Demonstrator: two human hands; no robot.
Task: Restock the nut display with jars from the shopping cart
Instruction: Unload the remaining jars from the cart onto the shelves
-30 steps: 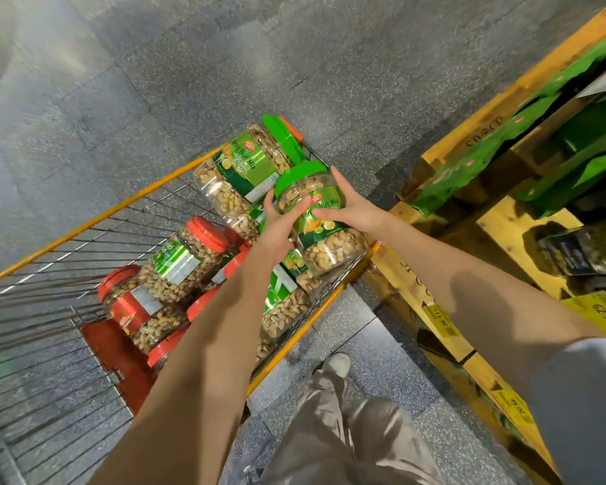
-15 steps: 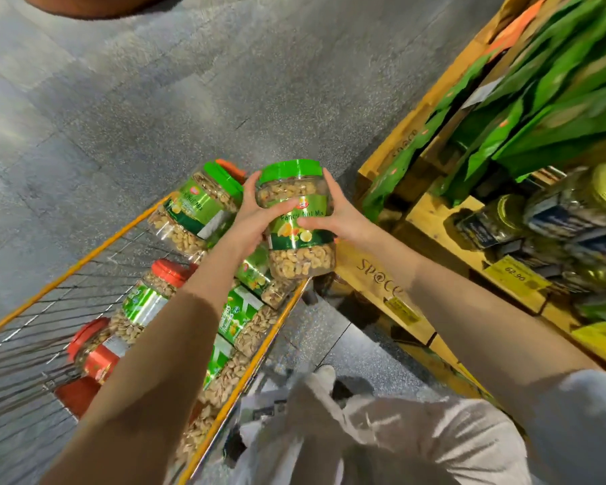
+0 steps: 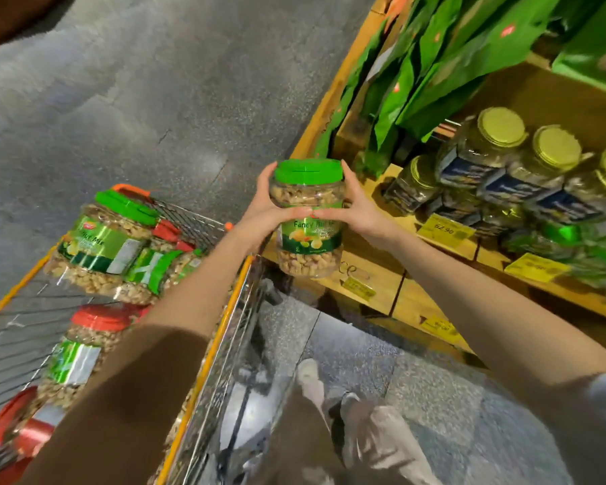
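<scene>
I hold a clear nut jar [image 3: 308, 239] with a green lid and green label upright in mid-air, between the shopping cart and the wooden display. My left hand [image 3: 265, 213] grips its left side and my right hand [image 3: 355, 211] grips its right side, thumbs across the front. The wire shopping cart [image 3: 221, 330] with an orange rim sits at the lower left. It holds several more jars, some with green lids [image 3: 102, 243] and some with red lids [image 3: 84, 348]. The wooden nut display [image 3: 375, 285] stands at the right.
Jars with yellow-green lids [image 3: 483, 155] fill the display shelf at right, above yellow price tags [image 3: 445, 231]. Green bags [image 3: 445, 64] hang over the upper tier. My legs and shoes [image 3: 329, 397] stand on the grey speckled floor between cart and display.
Both hands lifted the green-lidded jar out of the cart and carried it right, toward the display. My view swung right, bringing the shelf jars into sight.
</scene>
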